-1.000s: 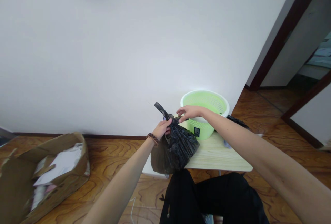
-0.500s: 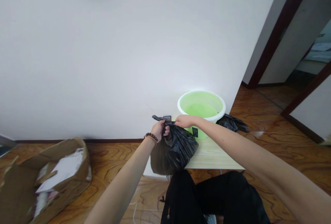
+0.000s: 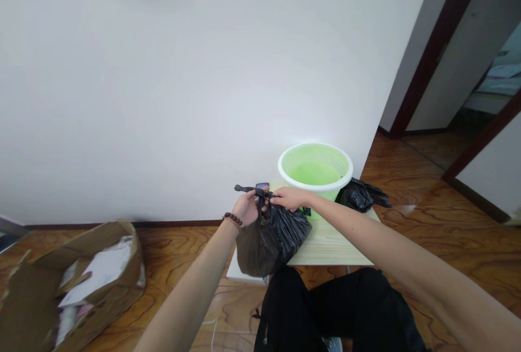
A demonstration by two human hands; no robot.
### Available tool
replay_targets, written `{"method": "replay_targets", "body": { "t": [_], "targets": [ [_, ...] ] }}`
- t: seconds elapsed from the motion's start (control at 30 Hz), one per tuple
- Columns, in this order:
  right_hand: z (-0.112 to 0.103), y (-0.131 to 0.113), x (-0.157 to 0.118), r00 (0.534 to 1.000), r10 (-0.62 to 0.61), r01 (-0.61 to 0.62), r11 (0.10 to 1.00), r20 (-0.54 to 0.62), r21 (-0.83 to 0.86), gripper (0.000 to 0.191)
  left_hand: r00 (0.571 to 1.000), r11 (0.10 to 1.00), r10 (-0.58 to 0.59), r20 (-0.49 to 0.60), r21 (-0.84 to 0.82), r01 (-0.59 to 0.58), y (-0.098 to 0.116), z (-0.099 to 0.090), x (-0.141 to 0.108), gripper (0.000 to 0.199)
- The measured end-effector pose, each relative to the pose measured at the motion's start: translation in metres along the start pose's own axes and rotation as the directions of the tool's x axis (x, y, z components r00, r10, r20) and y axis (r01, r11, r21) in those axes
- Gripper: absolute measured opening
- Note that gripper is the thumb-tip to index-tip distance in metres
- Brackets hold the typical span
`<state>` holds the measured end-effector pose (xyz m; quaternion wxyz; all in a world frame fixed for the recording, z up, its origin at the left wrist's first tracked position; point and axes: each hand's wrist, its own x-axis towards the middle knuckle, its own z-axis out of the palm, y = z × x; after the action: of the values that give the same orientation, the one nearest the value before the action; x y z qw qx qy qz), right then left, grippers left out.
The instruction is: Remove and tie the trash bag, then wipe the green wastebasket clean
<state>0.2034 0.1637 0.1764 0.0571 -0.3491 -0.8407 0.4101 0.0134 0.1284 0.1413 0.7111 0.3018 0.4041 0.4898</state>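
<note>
Black plastic bag [image 3: 254, 254], bulging at the bottom and gathered at the neck, sits at the left end of the table [image 3: 329, 246], by the front edge. Its twisted top is between the two hands, which are close together. The left hand [image 3: 247, 209], with a beaded bracelet [image 3: 233, 218] at the wrist, grips the neck, and a dark end pokes out past its fingers. The right hand [image 3: 290, 199] has its fingers closed on the other side of the same twist. Just behind the hands, toward the back edge, lies a phone [image 3: 262, 185], partly hidden. A green basket [image 3: 300, 160] with a white rim stands near the back edge, beside the wall [image 3: 183, 70]. Another black bag [image 3: 359, 196] is at the back right corner, next to the basket. Black trousers [image 3: 345, 303] show below the front edge. Well apart on the floor [image 3: 175, 260], an open cardboard box [image 3: 112, 298] holds papers [image 3: 101, 268].
</note>
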Motion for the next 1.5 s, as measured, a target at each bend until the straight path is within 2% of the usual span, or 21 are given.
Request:
{"method": "replay_targets", "body": {
  "t": [0.1,0.17,0.3,0.37,0.43,0.53,0.6,0.7,0.8,0.9,1.0,1.07,1.17,1.27,1.37,1.43,1.5],
  "targets": [
    [0.003,0.002,-0.001,1.000,0.009,-0.010,0.998,-0.004,-0.069,0.029,0.997,0.999,0.050,0.067,0.015,-0.051,-0.001,-0.003,-0.003,0.038],
    [0.007,0.004,0.000,1.000,0.007,-0.007,0.993,0.002,-0.118,0.032,0.994,0.993,0.068,0.087,0.087,-0.075,-0.003,-0.005,-0.004,0.042],
    [0.017,0.006,0.006,0.999,-0.028,0.031,0.990,0.019,-0.135,0.035,0.989,0.950,0.146,0.022,0.277,-0.147,-0.007,-0.007,-0.002,0.044],
    [0.022,0.006,0.009,0.998,-0.044,0.049,0.989,0.034,-0.143,0.035,0.974,0.894,0.224,-0.018,0.402,-0.198,-0.007,-0.008,0.002,0.040],
    [0.023,0.006,0.012,0.998,-0.055,0.062,0.983,0.041,-0.173,0.035,0.953,0.782,0.303,-0.004,0.572,-0.247,-0.004,-0.009,0.004,0.035],
    [0.022,0.008,0.014,0.999,-0.040,0.044,0.983,0.027,-0.181,0.038,0.919,0.541,0.370,0.135,0.773,-0.332,0.004,-0.008,0.003,0.027],
    [0.020,0.011,0.012,1.000,0.003,-0.007,0.991,-0.029,-0.130,0.039,0.886,0.397,0.413,0.212,0.833,-0.385,0.010,-0.007,0.000,0.024],
    [0.020,0.014,0.010,0.985,0.046,-0.056,0.997,-0.164,-0.056,0.037,0.832,0.224,0.498,0.245,0.891,-0.396,0.014,-0.005,-0.004,0.024],
    [0.023,0.016,0.013,0.944,0.001,-0.029,0.996,-0.331,-0.080,0.035,0.767,0.034,0.570,0.295,0.924,-0.381,0.013,-0.006,-0.006,0.021],
    [0.028,0.018,0.020,0.870,-0.065,-0.004,0.990,-0.489,-0.140,0.032,0.700,-0.149,0.591,0.400,0.907,-0.393,0.007,-0.007,-0.007,0.019],
    [0.031,0.021,0.027,0.831,-0.094,0.024,0.991,-0.548,-0.134,0.035,0.679,-0.252,0.589,0.438,0.898,-0.360,0.002,-0.009,-0.008,0.015],
    [0.032,0.023,0.031,0.828,-0.098,0.058,0.994,-0.552,-0.089,0.038,0.685,-0.268,0.598,0.416,0.909,-0.318,0.000,-0.010,-0.007,0.012],
    [0.033,0.025,0.034,0.845,-0.084,0.112,0.993,-0.529,0.022,0.041,0.699,-0.217,0.621,0.356,0.934,-0.283,-0.002,-0.009,-0.005,0.009],
    [0.034,0.025,0.036,0.886,-0.066,0.138,0.983,-0.458,0.125,0.045,0.708,-0.098,0.648,0.280,0.953,-0.287,-0.003,-0.005,-0.005,0.003],
    [0.035,0.025,0.036,0.935,-0.119,0.186,0.967,-0.335,0.173,0.044,0.713,0.069,0.665,0.221,0.933,-0.354,-0.004,-0.003,-0.007,0.007],
    [0.036,0.027,0.036,0.943,-0.171,0.230,0.955,-0.285,0.189,0.038,0.717,0.158,0.674,0.178,0.913,-0.375,-0.004,-0.003,-0.009,0.011],
    [0.037,0.030,0.037,0.939,-0.189,0.253,0.945,-0.287,0.207,0.034,0.728,0.186,0.667,0.157,0.912,-0.367,-0.006,-0.004,-0.010,0.014]
  ]
}}
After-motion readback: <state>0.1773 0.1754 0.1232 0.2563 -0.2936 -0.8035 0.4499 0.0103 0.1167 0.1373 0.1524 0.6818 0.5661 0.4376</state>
